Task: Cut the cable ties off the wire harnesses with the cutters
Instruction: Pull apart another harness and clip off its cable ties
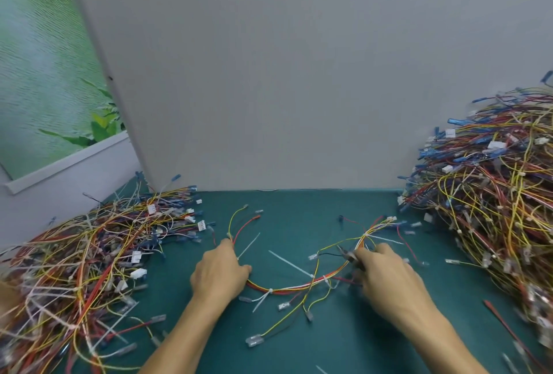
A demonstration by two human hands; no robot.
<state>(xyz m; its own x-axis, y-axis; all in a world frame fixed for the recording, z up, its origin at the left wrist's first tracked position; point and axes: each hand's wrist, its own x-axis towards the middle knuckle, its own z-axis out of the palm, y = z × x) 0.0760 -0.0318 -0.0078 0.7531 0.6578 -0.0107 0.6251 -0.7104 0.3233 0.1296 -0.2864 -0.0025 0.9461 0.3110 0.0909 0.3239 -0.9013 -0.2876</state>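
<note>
One wire harness (287,287) of red, yellow, orange and white wires curves across the green mat between my hands. White cable ties (270,292) bind it at several points, their long tails sticking out. My left hand (220,272) grips the harness's left part, fingers curled over the wires. My right hand (386,275) holds the cutters (347,255), whose small dark jaws point up and left at the wires near the harness's right end. I cannot tell whether the jaws touch a tie.
A low heap of harnesses (89,260) lies on the left of the mat. A taller heap (493,194) rises on the right. A grey panel (284,74) stands behind the green mat (299,343). Loose white tie pieces (288,263) lie between the hands.
</note>
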